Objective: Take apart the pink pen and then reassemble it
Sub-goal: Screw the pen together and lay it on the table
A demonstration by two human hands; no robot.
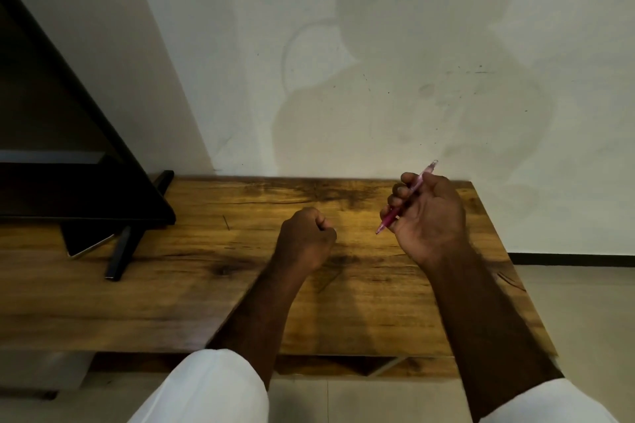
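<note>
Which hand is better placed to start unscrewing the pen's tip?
Left. The right hand already grips the pink pen, its tip pointing toward the left hand, a closed fist close by.

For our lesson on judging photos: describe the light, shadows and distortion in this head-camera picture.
Head view: dim warm light; a soft shadow of the person on the wall; wide-angle bending of the table edges; right hand and pink pen reasonably sharp, left hand slightly soft.

A wooden surface (192, 288) is running along the pale wall. A black screen's stand foot (121, 255) is resting on its left part, with a flat dark device (83, 241) lying just beside it.
</note>
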